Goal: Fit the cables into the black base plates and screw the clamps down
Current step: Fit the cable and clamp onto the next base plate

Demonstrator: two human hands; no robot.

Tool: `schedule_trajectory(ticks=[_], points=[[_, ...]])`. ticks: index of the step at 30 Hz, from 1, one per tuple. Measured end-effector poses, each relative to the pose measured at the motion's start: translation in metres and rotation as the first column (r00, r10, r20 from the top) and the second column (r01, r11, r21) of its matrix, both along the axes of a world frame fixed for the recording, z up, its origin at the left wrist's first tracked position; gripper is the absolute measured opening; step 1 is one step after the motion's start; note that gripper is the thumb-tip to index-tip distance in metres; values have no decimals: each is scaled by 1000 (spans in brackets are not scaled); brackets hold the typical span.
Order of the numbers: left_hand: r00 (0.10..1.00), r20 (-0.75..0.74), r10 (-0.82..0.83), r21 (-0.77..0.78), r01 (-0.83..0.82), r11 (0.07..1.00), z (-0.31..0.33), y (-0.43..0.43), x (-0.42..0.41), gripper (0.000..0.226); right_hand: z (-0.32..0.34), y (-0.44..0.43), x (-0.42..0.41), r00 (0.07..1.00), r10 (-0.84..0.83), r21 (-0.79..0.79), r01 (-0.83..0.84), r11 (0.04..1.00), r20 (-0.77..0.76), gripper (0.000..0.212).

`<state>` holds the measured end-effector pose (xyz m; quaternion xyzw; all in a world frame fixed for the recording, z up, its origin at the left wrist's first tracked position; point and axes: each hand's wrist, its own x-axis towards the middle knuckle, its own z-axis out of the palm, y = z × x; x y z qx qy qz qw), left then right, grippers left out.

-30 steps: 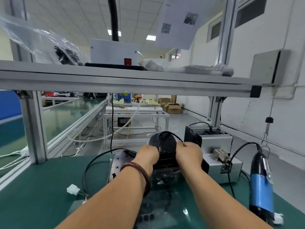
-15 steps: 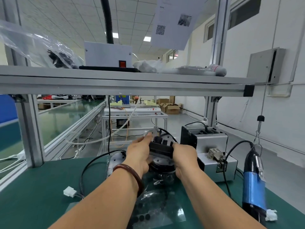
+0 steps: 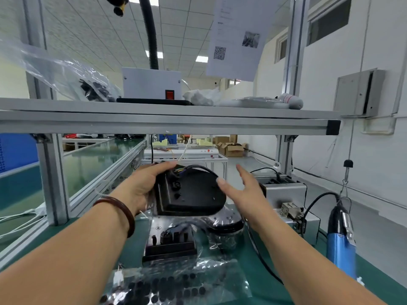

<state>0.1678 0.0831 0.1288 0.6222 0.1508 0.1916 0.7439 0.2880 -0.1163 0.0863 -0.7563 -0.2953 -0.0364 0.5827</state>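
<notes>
Left hand: the left hand (image 3: 143,188) grips the black base plate (image 3: 193,194) by its left edge, thumb on the near face, fingers wrapped over the top corner.
Right hand: on my feed the right hand (image 3: 244,192) is released, fingers straight and spread, holding nothing. Its thumb tip sits at the plate's right edge; I cannot tell whether it touches.
Held plate: it is lifted off the bench and tilted, with its flat face towards the camera, above the parts lying on the green mat (image 3: 378,280).
Cable: a black cable (image 3: 198,167) arcs over the plate's top edge, and I see coloured wires at the upper left corner beside the left fingers.
Second plate: another black base plate (image 3: 169,245) lies flat on the mat under clear plastic wrap, directly below the held one.
Bag: a clear bag of small black round pads (image 3: 176,285) lies nearest the camera.
Screwdriver: a blue electric screwdriver (image 3: 340,245) hangs at the right, well apart from both hands.
</notes>
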Motion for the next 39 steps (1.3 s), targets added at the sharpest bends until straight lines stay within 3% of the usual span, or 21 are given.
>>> schedule_trajectory(ticks=[3,5,7,10,12,15,17,19,20,22,24,25,27,28,29,31,32,34,36,39], points=[[985,-102,-142,51,148,988,3,11,-11,46,1,4,-6,969,240,-145,-230,962,51,102],[963,-142,-228,63,239,969,6,13,-16,35,1,8,-8,934,357,-158,-353,922,-2,100],[940,-187,-285,68,301,951,7,11,-18,32,0,13,-12,889,448,-139,-457,878,-97,80],[927,-213,-308,26,321,947,3,9,-17,55,-6,21,-20,822,547,-19,-556,831,-160,42],[925,-234,-300,-11,306,952,1,7,-17,60,-10,25,-25,814,541,91,-534,840,-213,39],[935,-243,-257,-17,261,965,-2,0,-20,46,-16,27,-27,833,488,113,-476,872,-261,35],[971,-67,-230,-216,211,953,-9,1,-24,48,-16,27,-27,840,456,152,-430,890,-294,34],[937,265,-229,-422,327,846,-18,0,-31,77,-12,29,-26,855,403,219,-346,912,-328,34],[890,395,-228,-410,393,823,-22,-5,-35,91,-8,29,-26,863,365,235,-296,926,-350,35],[860,481,-167,-238,312,920,-29,-22,-33,103,-8,31,-25,880,300,205,-237,949,-368,37],[911,404,80,-57,-63,996,-33,-40,-24,100,-13,31,-27,904,270,134,-238,962,-332,40],[903,378,205,26,-231,972,-34,-47,-21,93,-18,31,-28,917,261,92,-245,965,-301,46],[897,312,312,145,-369,918,-31,-49,-20,74,-24,29,-31,936,224,27,-225,974,-270,74],[916,263,304,159,-352,922,-30,-44,-23,67,-25,28,-30,948,183,7,-188,982,-261,84],[945,192,264,159,-295,942,-29,-38,-28,64,-25,26,-28,960,159,11,-160,987,-230,81],[998,8,63,140,-63,988,-28,-28,-45,62,-20,20,-27,980,118,85,-105,991,-163,50],[994,-83,-65,127,75,989,-29,-26,-54,58,-18,17,-27,983,107,127,-88,988,-148,43],[946,-209,-248,97,272,957,-40,-26,-68,44,-19,16,-25,990,106,212,-83,974,-97,51],[909,-297,-292,111,337,935,-61,-36,-78,30,-16,18,-30,992,125,260,-121,958,-1,49],[933,-333,-138,236,225,946,-90,-57,-92,18,-20,25,-40,969,212,185,-233,955,128,48]])
